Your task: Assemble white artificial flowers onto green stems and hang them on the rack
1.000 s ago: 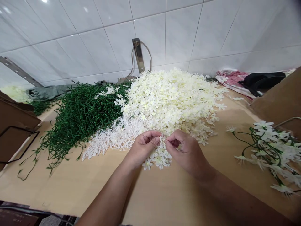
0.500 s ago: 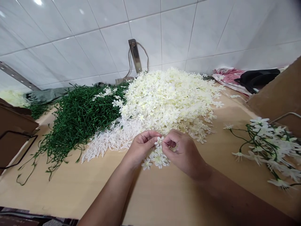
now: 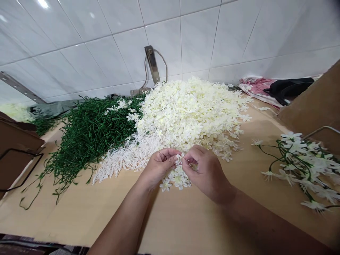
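Note:
A small white artificial flower (image 3: 179, 160) is pinched between the thumb and index finger of my left hand (image 3: 158, 167). At the flower's right edge, the thumb and fingers of my right hand (image 3: 208, 171) are pressed together, and what lies between them is too small to make out. Several loose white flower heads (image 3: 178, 180) lie on the table just below and between my hands. Right behind my hands rises a big heap of cream-white flower heads (image 3: 193, 109). White thin-stranded stamens (image 3: 124, 157) spread in front of it to the left.
A pile of green plastic stems (image 3: 92, 127) sits left of the flower heap. Assembled flowers on stems (image 3: 305, 166) lie at the right. Cardboard boxes (image 3: 313, 102) flank the table (image 3: 170, 219). A metal bracket (image 3: 152, 63) stands against the tiled wall.
The view has shifted very slightly. Both hands stay in the same place, with the flower turned a little between the fingers.

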Tool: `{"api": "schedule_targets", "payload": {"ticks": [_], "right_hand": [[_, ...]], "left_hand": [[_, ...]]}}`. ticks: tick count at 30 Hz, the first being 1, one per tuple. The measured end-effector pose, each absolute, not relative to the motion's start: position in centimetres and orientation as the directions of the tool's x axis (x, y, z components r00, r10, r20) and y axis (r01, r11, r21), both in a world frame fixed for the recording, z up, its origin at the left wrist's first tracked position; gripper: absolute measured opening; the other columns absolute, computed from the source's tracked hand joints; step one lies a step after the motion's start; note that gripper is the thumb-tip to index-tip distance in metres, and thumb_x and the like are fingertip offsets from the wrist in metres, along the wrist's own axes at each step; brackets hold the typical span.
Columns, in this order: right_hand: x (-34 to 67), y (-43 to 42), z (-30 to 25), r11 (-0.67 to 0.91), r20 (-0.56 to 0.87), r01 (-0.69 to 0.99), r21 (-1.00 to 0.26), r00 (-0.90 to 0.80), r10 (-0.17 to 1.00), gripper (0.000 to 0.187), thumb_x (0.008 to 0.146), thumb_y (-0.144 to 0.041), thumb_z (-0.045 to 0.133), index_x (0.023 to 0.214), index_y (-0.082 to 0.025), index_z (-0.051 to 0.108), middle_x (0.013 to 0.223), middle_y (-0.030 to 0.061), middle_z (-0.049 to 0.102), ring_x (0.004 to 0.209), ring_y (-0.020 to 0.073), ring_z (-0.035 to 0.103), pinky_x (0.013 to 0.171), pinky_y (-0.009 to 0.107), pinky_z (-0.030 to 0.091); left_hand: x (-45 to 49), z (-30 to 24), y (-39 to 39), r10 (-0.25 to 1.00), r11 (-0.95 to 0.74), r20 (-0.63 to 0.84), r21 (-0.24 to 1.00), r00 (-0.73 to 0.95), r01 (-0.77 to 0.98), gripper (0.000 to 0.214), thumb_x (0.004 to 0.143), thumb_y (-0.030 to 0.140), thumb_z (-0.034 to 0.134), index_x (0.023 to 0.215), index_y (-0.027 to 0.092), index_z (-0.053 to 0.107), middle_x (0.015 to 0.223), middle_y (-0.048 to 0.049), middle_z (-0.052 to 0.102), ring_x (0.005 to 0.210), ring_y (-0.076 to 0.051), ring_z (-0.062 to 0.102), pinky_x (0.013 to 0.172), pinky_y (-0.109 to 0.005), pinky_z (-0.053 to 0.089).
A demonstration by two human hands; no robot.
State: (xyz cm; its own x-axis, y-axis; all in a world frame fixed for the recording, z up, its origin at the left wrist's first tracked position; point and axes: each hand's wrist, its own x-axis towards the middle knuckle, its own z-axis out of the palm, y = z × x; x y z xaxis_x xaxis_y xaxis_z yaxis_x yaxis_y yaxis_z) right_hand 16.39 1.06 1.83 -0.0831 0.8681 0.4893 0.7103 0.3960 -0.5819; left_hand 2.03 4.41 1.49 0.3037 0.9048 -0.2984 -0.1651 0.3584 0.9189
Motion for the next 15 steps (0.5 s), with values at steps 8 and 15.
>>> {"api": "schedule_targets", "payload": {"ticks": [8, 15], "right_hand": [[16.47, 1.36, 1.71, 0.435, 0.54, 0.754, -0.492, -0.127, 0.832, 0.017, 0.069, -0.009, 0.046, 0.057, -0.019, 0.042, 0.06, 0.0015, 0.05, 0.059, 0.0138, 0.047, 0.054, 0.024, 0.035], [16.11, 1.56, 1.55, 0.406, 0.508, 0.763, -0.503, -0.119, 0.853, 0.018, 0.07, -0.009, 0.046, 0.057, -0.02, 0.041, 0.06, 0.0017, 0.049, 0.058, 0.0146, 0.046, 0.054, 0.025, 0.035]], "left_hand": [[2.64, 1.98, 4.34, 0.911, 0.368, -0.316, 0.913, 0.265, -0.178, 0.035, 0.043, 0.029, 0.082, 0.069, 0.011, 0.066, 0.055, 0.0008, 0.061, 0.049, -0.005, 0.052, 0.052, -0.018, 0.04], [2.67, 1.53, 4.27, 0.928, 0.32, -0.28, 0.937, 0.246, -0.138, 0.027, 0.049, 0.024, 0.078, 0.069, 0.011, 0.065, 0.055, 0.0003, 0.061, 0.052, -0.008, 0.053, 0.052, -0.02, 0.038]]}}
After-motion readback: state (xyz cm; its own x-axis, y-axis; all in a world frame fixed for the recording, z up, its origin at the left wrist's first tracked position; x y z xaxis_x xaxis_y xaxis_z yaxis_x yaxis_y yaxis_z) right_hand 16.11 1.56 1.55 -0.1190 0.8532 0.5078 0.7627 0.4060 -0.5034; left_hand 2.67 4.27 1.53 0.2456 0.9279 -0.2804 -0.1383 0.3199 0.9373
